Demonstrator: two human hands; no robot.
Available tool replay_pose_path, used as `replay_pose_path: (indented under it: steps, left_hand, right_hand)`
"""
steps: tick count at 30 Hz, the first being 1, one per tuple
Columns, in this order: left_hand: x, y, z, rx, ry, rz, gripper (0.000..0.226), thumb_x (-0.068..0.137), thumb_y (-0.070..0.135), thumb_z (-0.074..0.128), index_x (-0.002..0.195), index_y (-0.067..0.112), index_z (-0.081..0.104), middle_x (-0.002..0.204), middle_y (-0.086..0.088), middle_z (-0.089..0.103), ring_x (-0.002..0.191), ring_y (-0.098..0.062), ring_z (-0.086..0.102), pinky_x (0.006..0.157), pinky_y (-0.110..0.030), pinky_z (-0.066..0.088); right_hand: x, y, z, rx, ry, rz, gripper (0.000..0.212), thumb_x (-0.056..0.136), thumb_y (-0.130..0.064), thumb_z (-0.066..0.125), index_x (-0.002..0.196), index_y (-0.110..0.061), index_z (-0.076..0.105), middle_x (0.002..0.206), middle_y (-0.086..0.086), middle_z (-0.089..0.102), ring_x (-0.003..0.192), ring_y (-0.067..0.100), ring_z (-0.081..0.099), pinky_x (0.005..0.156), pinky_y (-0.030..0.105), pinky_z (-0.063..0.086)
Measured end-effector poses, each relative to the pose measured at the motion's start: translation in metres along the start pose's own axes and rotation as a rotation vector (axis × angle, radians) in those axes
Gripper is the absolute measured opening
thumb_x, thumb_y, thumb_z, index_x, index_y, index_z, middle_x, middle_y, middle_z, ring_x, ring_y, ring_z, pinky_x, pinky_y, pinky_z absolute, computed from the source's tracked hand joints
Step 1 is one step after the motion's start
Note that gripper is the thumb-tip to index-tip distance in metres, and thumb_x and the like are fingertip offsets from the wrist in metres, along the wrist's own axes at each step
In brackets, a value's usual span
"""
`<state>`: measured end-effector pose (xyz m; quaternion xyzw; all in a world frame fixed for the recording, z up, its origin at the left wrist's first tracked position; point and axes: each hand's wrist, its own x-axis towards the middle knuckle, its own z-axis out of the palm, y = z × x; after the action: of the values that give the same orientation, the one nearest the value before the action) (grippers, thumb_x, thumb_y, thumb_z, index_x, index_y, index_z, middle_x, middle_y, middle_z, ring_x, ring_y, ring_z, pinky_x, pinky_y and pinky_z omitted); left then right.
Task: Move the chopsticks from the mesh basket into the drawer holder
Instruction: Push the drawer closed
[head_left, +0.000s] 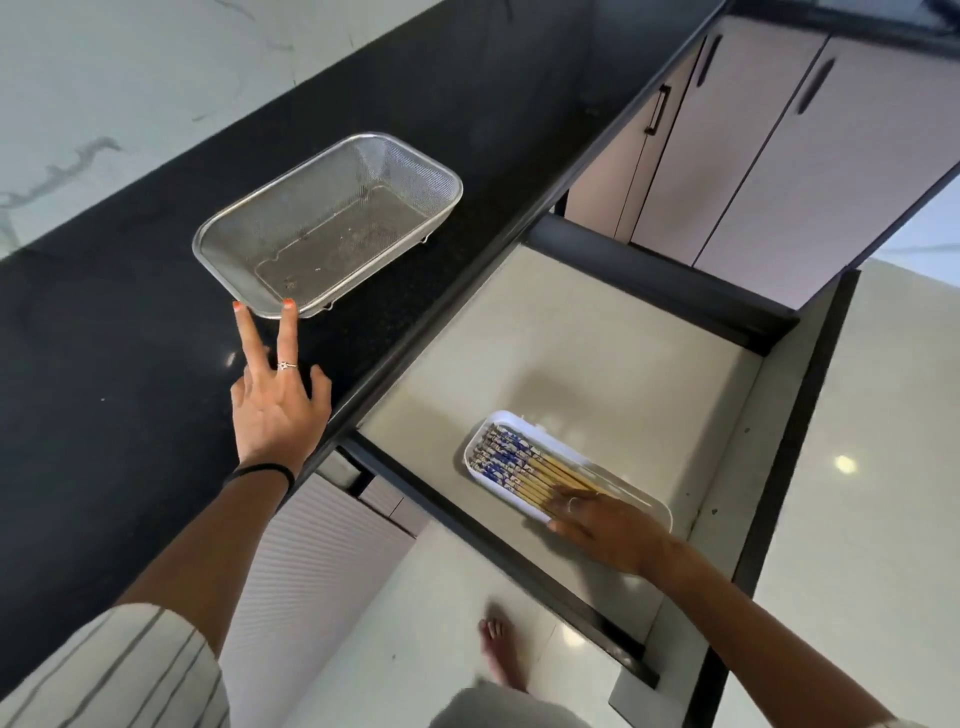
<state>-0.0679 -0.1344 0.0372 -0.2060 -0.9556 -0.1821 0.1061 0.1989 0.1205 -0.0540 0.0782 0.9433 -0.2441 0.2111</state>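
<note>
Chopsticks (524, 464) lie side by side in one white holder (644, 500) on the floor of the open drawer (571, 332); we count roughly eight, though they sit too close together to be sure. Their blue-and-white patterned ends point toward the far end of the holder, the plain wooden ends toward us.

Our right hand (605, 527) rests on the near end of the holder, fingers straight and lying flat across the wooden tips, gripping nothing. We see one ring on it.

One mesh basket (327, 223) stands on the black desk (130, 338), and we see no chopsticks in it. Our left hand (278, 402) reaches over the desk with two fingers stretched out straight, their tips at the basket's near rim; the other fingers are folded, and it holds nothing. One ring sits on a stretched finger and one black band circles the wrist.

Beyond the drawer we count three cabinet doors (779, 156) with dark handles. Below, one bare foot (498, 649) stands on the pale floor (857, 519).
</note>
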Motion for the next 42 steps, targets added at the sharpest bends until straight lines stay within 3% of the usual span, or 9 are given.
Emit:
replay_pose_path:
  steps: [6,12,15,19,25,30,33,36,42]
  left_hand:
    - [-0.032,0.033,-0.014,0.047,-0.005,-0.012,0.073,0.099,0.025,0.05,0.159,0.026,0.008,0.163,-0.022,-0.007,0.135,-0.045,0.037,0.105,-0.059,0.034]
    - [-0.119,0.081,-0.006,-0.048,-0.132,0.158,0.07,0.1,0.031,0.047,0.159,0.022,0.009,0.165,-0.012,-0.005,0.138,-0.032,0.04,0.107,-0.05,0.039]
    - [-0.166,0.111,0.008,-0.084,-0.218,0.153,0.07,0.102,0.039,0.036,0.157,0.024,-0.004,0.164,-0.01,-0.01,0.147,-0.026,0.024,0.114,-0.043,0.032]
    - [-0.214,0.159,0.022,-0.128,-0.355,0.109,0.072,0.103,0.045,0.029,0.149,0.025,-0.021,0.162,-0.008,-0.02,0.152,-0.022,0.003,0.12,-0.039,0.021]
    - [-0.251,0.229,0.037,-0.242,-0.568,-0.035,0.069,0.102,0.051,0.036,0.159,0.023,0.009,0.166,-0.007,-0.005,0.152,-0.023,0.001,0.122,-0.042,0.006]
    - [-0.266,0.279,0.058,-0.323,-0.69,-0.084,0.071,0.099,0.061,0.037,0.157,0.025,0.019,0.166,-0.002,0.007,0.152,-0.02,0.005,0.121,-0.04,0.005]
    - [-0.269,0.298,0.07,-0.303,-0.655,-0.093,0.076,0.096,0.066,0.037,0.157,0.023,0.021,0.164,-0.002,0.013,0.151,-0.019,0.009,0.122,-0.04,0.007]
    - [-0.276,0.307,0.077,-0.199,-0.665,-0.114,0.082,0.093,0.071,0.032,0.158,0.024,0.015,0.166,-0.003,0.007,0.152,-0.019,0.003,0.122,-0.041,0.004]
    - [-0.282,0.311,0.081,-0.063,-0.575,-0.097,0.084,0.092,0.074,0.03,0.159,0.025,0.015,0.166,0.0,0.008,0.152,-0.016,0.007,0.123,-0.037,0.006]
  right_hand:
    - [-0.023,-0.01,0.0,-0.107,0.171,-0.013,0.04,0.096,-0.022,0.045,0.136,-0.027,0.049,0.144,-0.004,0.048,0.131,0.016,0.044,0.101,0.013,0.022]
    - [-0.052,-0.023,0.001,-0.032,0.078,-0.046,0.057,0.086,0.0,0.046,0.135,-0.029,0.05,0.149,-0.007,0.04,0.136,0.014,0.038,0.109,0.021,0.028]
    - [-0.068,-0.025,-0.003,-0.025,0.128,-0.086,0.045,0.094,-0.011,0.042,0.133,-0.031,0.051,0.148,-0.01,0.042,0.132,0.013,0.044,0.108,0.029,0.038]
    - [-0.081,-0.013,-0.02,-0.082,0.169,-0.091,0.04,0.095,-0.015,0.041,0.131,-0.028,0.054,0.148,-0.01,0.042,0.127,0.012,0.051,0.102,0.026,0.044]
    - [-0.084,0.025,-0.062,-0.13,0.071,-0.089,0.037,0.094,-0.019,0.046,0.129,-0.02,0.056,0.138,0.003,0.055,0.123,0.019,0.054,0.104,0.034,0.043]
    - [-0.091,0.079,-0.096,-0.12,-0.251,-0.09,0.053,0.089,-0.052,0.053,0.134,-0.024,0.05,0.138,-0.001,0.054,0.116,0.012,0.053,0.097,0.025,0.041]
    - [-0.096,0.114,-0.106,-0.262,-0.257,-0.118,0.065,0.082,-0.067,0.052,0.136,-0.031,0.046,0.143,-0.008,0.048,0.133,0.01,0.041,0.116,0.038,0.021]
    - [-0.098,0.135,-0.105,-0.315,-0.223,-0.214,0.065,0.082,-0.068,0.05,0.136,-0.033,0.046,0.153,-0.011,0.031,0.145,0.004,0.013,0.117,0.044,-0.007]
    - [-0.094,0.145,-0.102,-0.307,-0.206,-0.335,0.06,0.086,-0.065,0.046,0.137,-0.034,0.043,0.157,-0.009,0.024,0.146,0.006,0.008,0.116,0.046,-0.008]
